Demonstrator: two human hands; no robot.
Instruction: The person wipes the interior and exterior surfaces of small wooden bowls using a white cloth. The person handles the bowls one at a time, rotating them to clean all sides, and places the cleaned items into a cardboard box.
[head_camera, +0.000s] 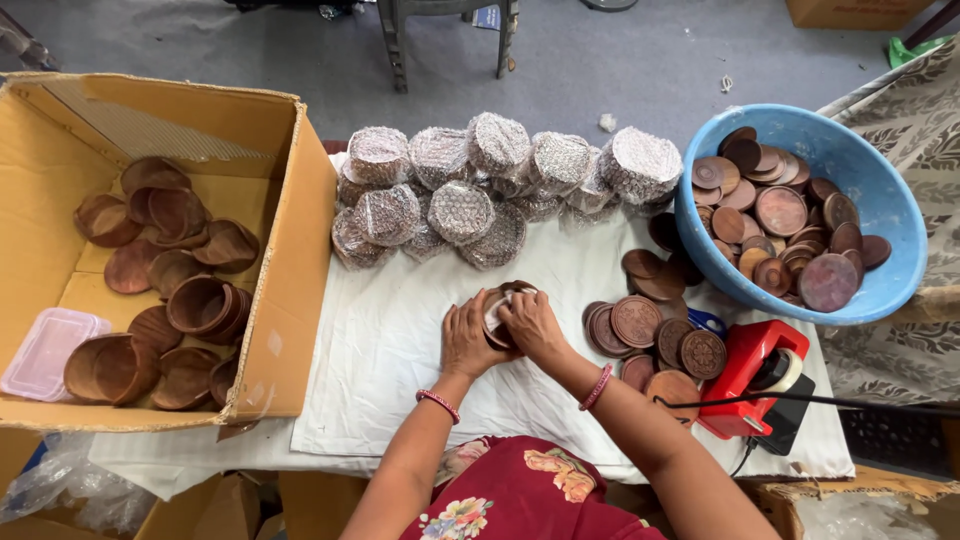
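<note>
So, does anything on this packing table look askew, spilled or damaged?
Nothing looks damaged or spilled. Both hands hold a round wooden holder. The only untidy spots: carved discs lie loose beside the blue tub, and wooden bowls are tumbled in the cardboard box.

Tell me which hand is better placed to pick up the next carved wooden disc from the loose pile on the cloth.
Probably the right hand. The loose discs lie just to its right, while the left hand is farther away. Both hands are now on the round wooden piece.

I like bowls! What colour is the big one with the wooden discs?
Light blue bowl, seen from the head camera.
</note>
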